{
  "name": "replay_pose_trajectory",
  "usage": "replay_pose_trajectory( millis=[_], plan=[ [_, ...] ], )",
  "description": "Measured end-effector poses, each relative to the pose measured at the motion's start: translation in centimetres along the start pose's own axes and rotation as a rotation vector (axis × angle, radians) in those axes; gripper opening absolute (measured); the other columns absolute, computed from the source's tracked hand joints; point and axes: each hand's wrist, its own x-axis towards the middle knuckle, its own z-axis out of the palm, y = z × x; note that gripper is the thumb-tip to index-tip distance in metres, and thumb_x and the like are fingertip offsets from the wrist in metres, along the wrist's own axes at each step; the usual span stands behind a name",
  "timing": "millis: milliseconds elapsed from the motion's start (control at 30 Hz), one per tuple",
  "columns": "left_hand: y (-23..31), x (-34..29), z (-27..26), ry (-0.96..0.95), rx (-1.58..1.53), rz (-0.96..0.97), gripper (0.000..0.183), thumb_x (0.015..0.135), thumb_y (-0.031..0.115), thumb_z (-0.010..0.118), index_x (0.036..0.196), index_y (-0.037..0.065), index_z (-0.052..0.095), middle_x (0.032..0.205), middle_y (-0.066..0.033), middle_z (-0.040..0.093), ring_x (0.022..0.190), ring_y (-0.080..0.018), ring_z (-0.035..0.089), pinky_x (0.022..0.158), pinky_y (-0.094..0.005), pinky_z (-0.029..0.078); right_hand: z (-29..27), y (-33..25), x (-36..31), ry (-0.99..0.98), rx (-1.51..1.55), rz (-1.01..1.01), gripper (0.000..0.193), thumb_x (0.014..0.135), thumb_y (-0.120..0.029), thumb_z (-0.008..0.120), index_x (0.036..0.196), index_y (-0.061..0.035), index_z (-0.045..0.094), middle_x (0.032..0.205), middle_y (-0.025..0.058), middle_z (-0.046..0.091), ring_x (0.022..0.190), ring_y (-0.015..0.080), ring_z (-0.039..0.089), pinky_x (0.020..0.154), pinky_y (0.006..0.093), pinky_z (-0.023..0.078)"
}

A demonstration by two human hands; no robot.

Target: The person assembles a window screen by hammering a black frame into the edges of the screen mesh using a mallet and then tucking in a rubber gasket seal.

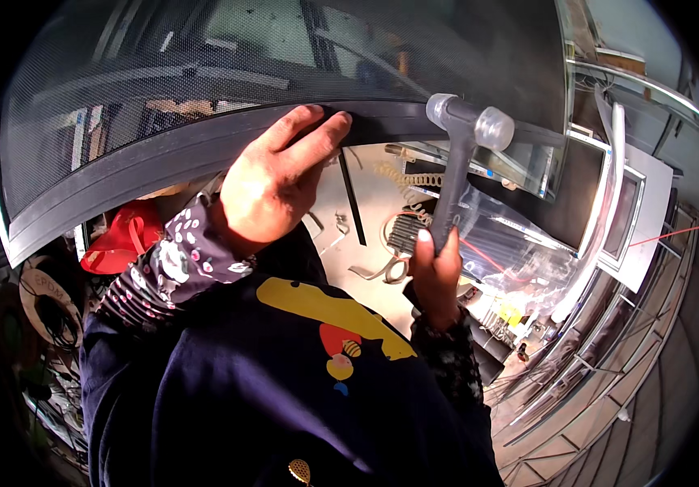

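A large framed screen stretches across the top of the view, with dark mesh [252, 53] and a wide dark grey frame bar [146, 158]. On that bar my left hand [272, 183] rests with its fingers stretched out over the edge; its thumb is hidden. My right hand [437, 280] is wrapped around the lower handle of a mallet [457, 174]. The mallet stands head up, its dark head capped at both ends with clear plastic faces. One face appears over the frame bar; whether it touches cannot be told.
A red object [125, 239] lies beside my left sleeve. Below the frame are a coiled beige hose [422, 178] and a dark strip [351, 199]. To the right lie clear plastic wrap [520, 264], framed panels [638, 215] and long metal racking [609, 377]. Spools [45, 300] sit far left.
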Motion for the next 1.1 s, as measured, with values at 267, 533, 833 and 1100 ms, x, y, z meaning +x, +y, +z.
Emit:
replay_pose_trajectory(
  millis=[267, 533, 833, 1100],
  plan=[
    [0.0, 0.3, 0.0, -0.035, 0.047, 0.027, 0.048, 0.069, -0.014, 0.06, 0.116, -0.002, 0.059, 0.112, -0.0118, 0.062, 0.102, -0.0349, 0.058, 0.081, -0.035, 0.055, 1.2, 2.2, -0.9, 0.08, -0.257, -0.347, 0.029, 0.091, -0.021, 0.051, 0.109, 0.0026, 0.05, 0.079, 0.0151, 0.059, 0.066, 0.023, 0.059, 0.064, 0.0364, 0.049],
    [-0.5, 0.2, 0.0, 0.005, 0.031, 0.017, 0.041, 0.071, -0.013, 0.063, 0.11, -0.002, 0.062, 0.103, -0.0143, 0.061, 0.094, -0.0294, 0.06, 0.075, -0.032, 0.053, -1.2, -1.2, -0.1, 0.197, 0.316, -0.107, 0.019, 0.099, -0.02, 0.046, 0.092, -0.0029, 0.048, 0.059, 0.0004, 0.046, 0.047, 0.0089, 0.044, 0.048, 0.0237, 0.041],
    [1.7, 1.7, 2.4, 0.045, -0.007, -0.102, 0.04, 0.072, -0.009, 0.067, 0.11, 0.002, 0.063, 0.107, -0.0132, 0.06, 0.096, -0.0315, 0.06, 0.079, -0.0336, 0.052, -1.0, 3.5, 1.8, 0.064, 0.085, 0.069, 0.018, 0.094, -0.019, 0.052, 0.101, -0.0018, 0.051, 0.066, 0.0084, 0.055, 0.056, 0.0176, 0.053, 0.055, 0.0326, 0.044],
    [1.1, 4.5, 9.9, 0.011, -0.037, 0.042, 0.04, 0.078, -0.004, 0.065, 0.117, 0.0, 0.058, 0.117, -0.0119, 0.059, 0.107, -0.0323, 0.057, 0.088, -0.0342, 0.051, -5.7, 1.6, 2.2, 0.139, 0.222, -0.073, 0.021, 0.096, -0.024, 0.052, 0.099, -0.0038, 0.052, 0.066, 0.005, 0.054, 0.056, 0.014, 0.053, 0.053, 0.0284, 0.046]
  ],
)
